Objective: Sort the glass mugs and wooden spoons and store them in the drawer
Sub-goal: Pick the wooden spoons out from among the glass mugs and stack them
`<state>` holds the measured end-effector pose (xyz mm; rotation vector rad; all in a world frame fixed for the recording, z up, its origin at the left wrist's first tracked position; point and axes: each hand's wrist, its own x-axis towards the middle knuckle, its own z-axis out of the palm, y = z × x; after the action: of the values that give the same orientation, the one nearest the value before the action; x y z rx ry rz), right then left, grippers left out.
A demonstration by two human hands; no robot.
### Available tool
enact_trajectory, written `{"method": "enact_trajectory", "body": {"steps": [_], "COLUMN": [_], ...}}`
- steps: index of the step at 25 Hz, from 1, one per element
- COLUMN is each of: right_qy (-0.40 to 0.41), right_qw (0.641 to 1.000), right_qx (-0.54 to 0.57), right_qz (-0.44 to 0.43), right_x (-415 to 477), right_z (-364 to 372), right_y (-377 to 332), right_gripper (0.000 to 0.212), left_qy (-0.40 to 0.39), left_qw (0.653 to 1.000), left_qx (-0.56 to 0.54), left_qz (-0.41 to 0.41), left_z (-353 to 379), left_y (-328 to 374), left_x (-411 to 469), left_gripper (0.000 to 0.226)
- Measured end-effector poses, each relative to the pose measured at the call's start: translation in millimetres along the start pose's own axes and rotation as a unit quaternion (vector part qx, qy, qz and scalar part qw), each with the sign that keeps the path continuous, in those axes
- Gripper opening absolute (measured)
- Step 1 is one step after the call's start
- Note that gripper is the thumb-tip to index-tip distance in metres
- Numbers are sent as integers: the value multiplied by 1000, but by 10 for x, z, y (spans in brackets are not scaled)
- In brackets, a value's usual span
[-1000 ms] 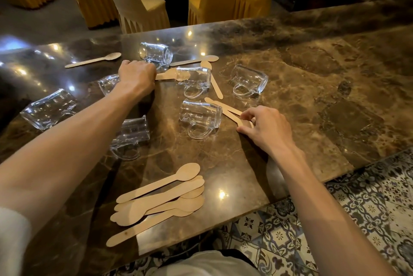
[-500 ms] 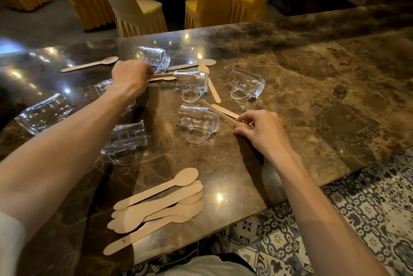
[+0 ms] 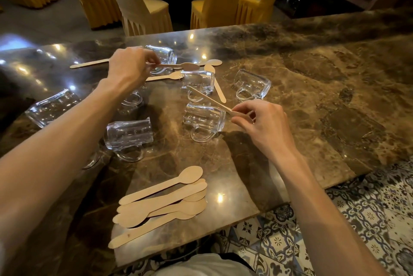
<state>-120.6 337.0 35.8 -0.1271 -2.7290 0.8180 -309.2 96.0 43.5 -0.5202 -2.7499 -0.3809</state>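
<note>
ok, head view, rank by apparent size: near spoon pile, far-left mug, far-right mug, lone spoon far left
1. spoon pile
2. far-left mug
3. far-right mug; the mugs look alike in make, so nearness may explain the gap
4. lone spoon, partly hidden by the left hand

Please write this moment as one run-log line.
left hand: pinches far spoon | right hand: pinches near spoon | spoon pile: on table | mugs: sideways

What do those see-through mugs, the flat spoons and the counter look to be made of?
The mugs: clear glass by the look, see-through with bright glints; clear plastic can't be ruled out. The spoons: thin pale wood, matt, flat-cut, no shine. The counter: brown veined stone, likely marble, polished, since it shows sharp light reflections.
</note>
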Motion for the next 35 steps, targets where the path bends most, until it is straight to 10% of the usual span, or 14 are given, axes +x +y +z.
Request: {"method": "enact_trajectory", "body": {"steps": [16, 35], "right_qy": [-46, -53], "right_qw": [992, 977], "right_qx": [30, -58], "right_qz": [-115, -199], "right_x": [-284, -931], "right_z": [-21, 353], "right_y": [-525, -688], "right_gripper": [15, 13], "left_qy": [-185, -330], "left_qw": [959, 905], "left_qx": [-198, -264], "left_qz": [84, -50], "left_z": [-809, -676], "left_y": [233, -28], "left_x": [-770, -1805], "left_gripper": [23, 17]}}
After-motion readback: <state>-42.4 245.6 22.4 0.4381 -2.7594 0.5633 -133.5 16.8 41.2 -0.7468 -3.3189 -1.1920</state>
